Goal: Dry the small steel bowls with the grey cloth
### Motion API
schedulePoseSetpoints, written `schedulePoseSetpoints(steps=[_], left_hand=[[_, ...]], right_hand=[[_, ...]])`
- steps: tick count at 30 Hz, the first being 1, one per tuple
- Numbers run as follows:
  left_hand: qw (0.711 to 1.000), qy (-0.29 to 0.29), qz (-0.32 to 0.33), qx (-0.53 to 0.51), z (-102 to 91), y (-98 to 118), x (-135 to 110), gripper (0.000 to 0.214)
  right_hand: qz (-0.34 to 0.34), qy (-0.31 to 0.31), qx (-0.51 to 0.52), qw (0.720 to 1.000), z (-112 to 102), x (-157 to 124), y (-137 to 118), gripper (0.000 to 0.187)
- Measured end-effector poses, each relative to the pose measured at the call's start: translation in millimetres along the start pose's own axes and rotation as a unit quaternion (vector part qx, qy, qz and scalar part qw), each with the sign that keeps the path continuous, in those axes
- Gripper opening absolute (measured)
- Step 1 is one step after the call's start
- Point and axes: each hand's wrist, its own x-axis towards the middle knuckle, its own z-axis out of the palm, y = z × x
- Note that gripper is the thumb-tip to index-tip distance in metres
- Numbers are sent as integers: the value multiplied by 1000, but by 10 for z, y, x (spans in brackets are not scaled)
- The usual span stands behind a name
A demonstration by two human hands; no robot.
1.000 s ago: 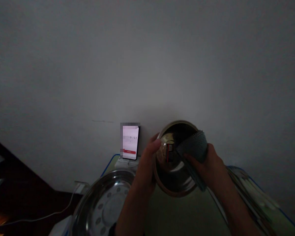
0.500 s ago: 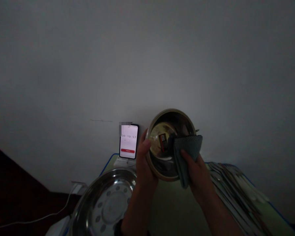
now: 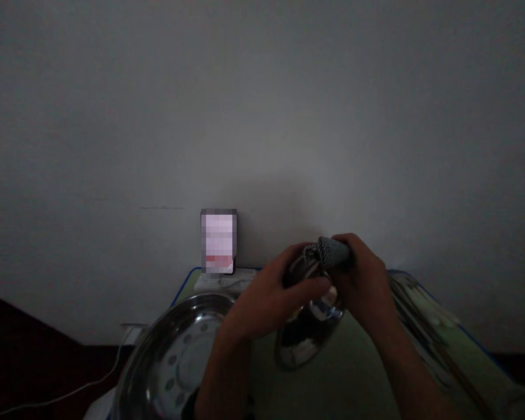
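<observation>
A small shiny steel bowl (image 3: 304,335) is held tilted above the table, its outer side turned toward me. My left hand (image 3: 266,300) grips its near left rim, fingers closed over the edge. My right hand (image 3: 363,283) is closed on a grey textured cloth (image 3: 330,251) pressed against the bowl's upper rim. Part of the bowl is hidden behind both hands. The scene is dim.
A large steel basin (image 3: 175,359) with round dimples sits at the lower left of the pale green table (image 3: 359,379). A phone (image 3: 219,242) with a lit screen leans on the white wall. A pile of long thin utensils (image 3: 424,318) lies at the right. A white cable (image 3: 70,392) runs left.
The bowl has come down and turned over, from its inside facing me to its outside. The cloth moved from inside the bowl to its upper rim. The view shifted slightly right.
</observation>
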Motion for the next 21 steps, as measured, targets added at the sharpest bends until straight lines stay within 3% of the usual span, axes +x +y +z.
schedulePoseSetpoints(steps=[6, 9, 12, 16, 18, 21], left_hand=[[996, 34, 31, -77, 22, 74, 25, 45], [989, 62, 51, -123, 14, 104, 41, 45], [968, 126, 117, -182, 42, 148, 64, 44], [920, 218, 212, -247, 144, 247, 52, 35], [909, 224, 245, -251, 203, 297, 23, 34], [928, 179, 243, -219, 241, 345, -23, 37]], right_hand=[[1, 73, -24, 997, -1, 17, 51, 25], [50, 81, -16, 995, 42, 43, 119, 32], [102, 64, 27, 992, 128, 63, 167, 39], [123, -15, 88, 988, 201, 52, 130, 39], [117, -34, 100, 988, 178, 34, 93, 37], [112, -22, 83, 990, 84, 10, 66, 40]])
